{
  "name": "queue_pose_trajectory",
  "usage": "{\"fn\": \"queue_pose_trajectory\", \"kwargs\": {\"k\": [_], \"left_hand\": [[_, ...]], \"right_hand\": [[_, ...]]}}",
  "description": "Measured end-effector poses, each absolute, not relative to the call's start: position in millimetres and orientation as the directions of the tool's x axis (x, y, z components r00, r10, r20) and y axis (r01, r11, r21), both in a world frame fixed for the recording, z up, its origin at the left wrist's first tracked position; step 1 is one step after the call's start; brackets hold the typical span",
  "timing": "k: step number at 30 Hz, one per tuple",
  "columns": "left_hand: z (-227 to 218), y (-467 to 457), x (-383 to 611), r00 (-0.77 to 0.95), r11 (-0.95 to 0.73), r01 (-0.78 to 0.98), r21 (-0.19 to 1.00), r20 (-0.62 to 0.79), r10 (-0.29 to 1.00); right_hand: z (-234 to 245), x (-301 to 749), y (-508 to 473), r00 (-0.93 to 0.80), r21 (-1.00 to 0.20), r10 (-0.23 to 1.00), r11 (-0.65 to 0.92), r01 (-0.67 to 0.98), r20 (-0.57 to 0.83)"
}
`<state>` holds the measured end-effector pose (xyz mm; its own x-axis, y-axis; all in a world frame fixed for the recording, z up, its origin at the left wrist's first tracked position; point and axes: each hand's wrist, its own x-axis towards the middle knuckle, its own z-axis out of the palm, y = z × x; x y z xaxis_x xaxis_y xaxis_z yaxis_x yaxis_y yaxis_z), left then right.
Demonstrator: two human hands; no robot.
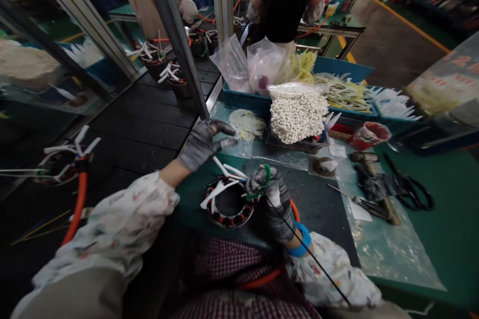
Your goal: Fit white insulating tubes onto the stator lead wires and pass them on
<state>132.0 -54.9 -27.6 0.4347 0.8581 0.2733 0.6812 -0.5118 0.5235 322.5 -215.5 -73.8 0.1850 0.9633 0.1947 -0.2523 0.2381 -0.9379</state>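
Observation:
A motor stator (231, 219), ring-shaped with copper-coloured windings, lies on the dark work surface in front of me. White sleeved leads (220, 188) stick up from its left and top side. My right hand (275, 199), in a grey glove, is closed at the ring's right edge, with a thin green curved piece (267, 174) in its fingers. A black cord (318, 259) runs from that hand down past the wrist. My left hand (204, 143), also gloved, hovers above and left of the stator, fingers apart and holding nothing. Pale flat insulating pieces (247, 124) lie just beyond its fingertips.
A bag of small white beads (297, 114) and blue bins (344, 67) of pale parts stand behind. At right lie a hammer (385, 199), black-handled scissors (415, 194) and a red cup (370, 134). Another stator (56, 166) sits left. A metal post (175, 29) rises ahead; co-workers stand beyond.

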Motion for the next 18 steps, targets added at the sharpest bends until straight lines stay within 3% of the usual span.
{"fn": "queue_pose_trajectory", "kwargs": {"k": [3,9,14,18], "left_hand": [[-42.6,-6.8,147.7,0.397,-0.403,0.800,0.444,0.112,0.911],[-67.2,21.3,174.7,0.380,-0.350,0.881,0.317,-0.033,0.925],[-60.5,5.7,167.5,0.356,-0.335,0.916,0.222,-0.062,0.932],[-43.4,-13.6,153.4,0.287,-0.284,0.931,0.229,0.022,0.958]], "right_hand": [[-71.6,323.9,-214.5,0.163,-0.928,0.976,0.191,-0.321,0.144],[-73.5,325.9,-215.5,0.151,-0.926,0.982,0.156,-0.344,0.110],[-75.2,325.4,-215.9,0.136,-0.927,0.981,0.176,-0.332,0.138],[-73.1,330.4,-216.1,0.114,-0.921,0.977,0.208,-0.330,0.179]]}}
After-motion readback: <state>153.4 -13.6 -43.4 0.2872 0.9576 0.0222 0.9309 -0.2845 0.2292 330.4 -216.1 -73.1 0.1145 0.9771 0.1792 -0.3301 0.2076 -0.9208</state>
